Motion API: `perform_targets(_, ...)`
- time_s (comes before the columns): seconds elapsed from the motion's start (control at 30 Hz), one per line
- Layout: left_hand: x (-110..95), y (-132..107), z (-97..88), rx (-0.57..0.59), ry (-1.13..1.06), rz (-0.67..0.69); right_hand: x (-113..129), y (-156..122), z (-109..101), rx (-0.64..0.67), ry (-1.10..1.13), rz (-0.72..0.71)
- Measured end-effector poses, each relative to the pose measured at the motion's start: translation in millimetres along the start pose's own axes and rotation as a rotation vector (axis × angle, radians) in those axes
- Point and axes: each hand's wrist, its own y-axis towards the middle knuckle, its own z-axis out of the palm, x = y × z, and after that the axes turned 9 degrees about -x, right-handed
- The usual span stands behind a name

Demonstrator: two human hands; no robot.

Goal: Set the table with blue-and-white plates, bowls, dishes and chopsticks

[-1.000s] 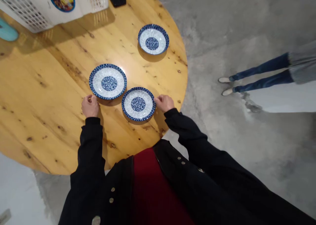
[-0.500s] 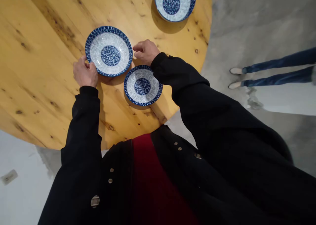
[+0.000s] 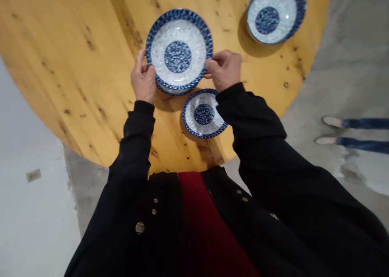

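Note:
Between my two hands is a blue-and-white patterned plate with a dark blue rim, raised a little off a second plate whose edge peeks out beneath it. My left hand grips the upper plate's left rim, thumb at the edge. On the right rim, my right hand pinches the same plate between thumb and fingers. A smaller plate of matching pattern lies just below, partly covered by my right sleeve.
A blue-and-white bowl stands at the upper right of the round wooden table. Past the table's right edge, a person's legs in jeans show on the grey floor. A white wall is at the left.
My right hand has closed on the plate's right rim, and the plate has lifted, baring another plate underneath. The camera view has shifted, so everything sits further right.

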Motion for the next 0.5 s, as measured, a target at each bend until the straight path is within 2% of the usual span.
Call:
perform_targets(0.1,-25,-23,-17.9,-0.024,-0.109,-0.036,16,-21,-1,-0.066,0.216,0.051)
perform_targets(0.2,-31,-52,-56.6,-0.015,-0.171,-0.089,28,-53,11,-0.001,0.343,0.018)
perform_targets(0.27,-25,-73,-90.8,-0.04,-0.188,-0.131,30,-79,30,0.089,0.368,-0.015)
perform_targets(0.37,-7,-101,-142.4,-0.087,-0.17,-0.212,26,-116,70,0.211,0.345,-0.036)
perform_targets(0.5,17,-121,-191.4,-0.166,-0.079,-0.322,24,-151,123,0.327,0.26,-0.041)
